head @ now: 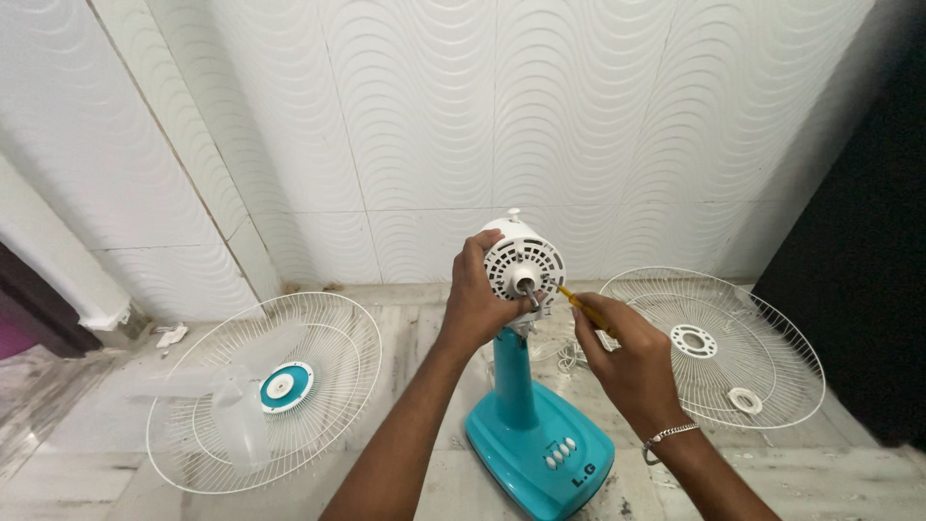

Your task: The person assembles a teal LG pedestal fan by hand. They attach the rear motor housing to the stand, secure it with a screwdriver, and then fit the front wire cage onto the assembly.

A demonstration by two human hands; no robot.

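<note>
2 hands at fan, left hand gripping motor housing, right hand clamped on screwdriver.

2 white wire fan guards on the marble floor: front guard, teal centre, translucent blades; rear guard, right. White wavy wall tiles behind.

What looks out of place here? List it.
The fan is in pieces: its motor head stands bare on the turquoise stand, one wire guard with the blades lies on the floor left, the other guard right.
</note>
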